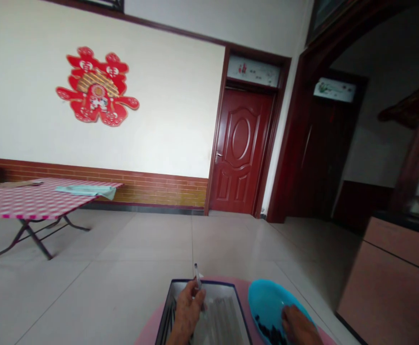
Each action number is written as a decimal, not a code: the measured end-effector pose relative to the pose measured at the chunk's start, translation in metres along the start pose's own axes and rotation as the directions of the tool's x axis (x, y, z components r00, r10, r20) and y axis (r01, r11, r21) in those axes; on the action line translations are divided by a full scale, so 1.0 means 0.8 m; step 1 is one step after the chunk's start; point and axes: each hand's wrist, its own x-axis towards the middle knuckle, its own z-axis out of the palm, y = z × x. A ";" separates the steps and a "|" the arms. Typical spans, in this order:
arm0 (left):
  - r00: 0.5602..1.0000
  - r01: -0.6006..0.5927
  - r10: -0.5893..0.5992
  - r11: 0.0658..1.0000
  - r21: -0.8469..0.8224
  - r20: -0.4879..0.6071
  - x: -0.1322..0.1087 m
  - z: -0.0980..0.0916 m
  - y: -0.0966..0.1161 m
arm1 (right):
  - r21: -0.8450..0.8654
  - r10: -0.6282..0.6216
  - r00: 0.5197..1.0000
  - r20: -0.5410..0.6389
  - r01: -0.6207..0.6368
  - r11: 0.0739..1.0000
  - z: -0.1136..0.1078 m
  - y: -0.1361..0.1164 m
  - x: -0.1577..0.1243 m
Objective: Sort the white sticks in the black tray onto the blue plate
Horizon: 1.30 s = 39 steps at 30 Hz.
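My left hand [186, 306] is closed round a slim pen [197, 275] with a clear barrel; its dark tip points up and away from me. Under that hand lies a shallow box [223, 288] with a dark blue rim. Several pale, clear pen-like sticks [223, 316] lie lengthwise in it, and darker ones run along its left side. To the right, my right hand [300, 326] reaches into a blue plastic bowl [266, 294]. Small black pieces [272, 334], too small to name surely, lie at the bowl's bottom. The right fingertips are blurred and partly hidden.
Box and bowl rest on a round pink surface [152, 330]. A folding table [26, 199] with a checked cloth stands at the left, a light green cloth [87, 190] on it. A pinkish cabinet [392, 278] is on the right. A red door [243, 148] stands beyond the tiled floor.
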 end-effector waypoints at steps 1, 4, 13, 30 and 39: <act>1.000 0.028 -0.028 0.999 -0.031 0.007 0.000 0.002 0.001 | 0.047 0.029 1.000 0.004 -0.030 0.998 -0.007 -0.009 0.007; 0.998 0.045 -0.042 0.995 -0.087 0.036 -0.002 0.003 0.005 | 0.257 0.132 0.990 0.048 -0.140 0.956 -0.029 -0.066 0.029; 0.989 -0.108 0.104 0.993 -0.037 -0.107 -0.002 -0.016 0.020 | 0.836 0.120 0.945 0.304 -0.325 0.441 -0.002 -0.286 0.031; 0.969 -0.109 0.078 0.986 -0.126 -0.233 0.005 -0.018 0.019 | 0.608 -0.071 0.997 0.039 0.033 0.793 0.030 -0.309 -0.008; 0.990 -0.018 -0.014 0.974 -0.224 -0.143 -0.006 -0.019 0.036 | 0.656 -0.058 0.998 0.003 0.042 0.753 0.021 -0.309 -0.007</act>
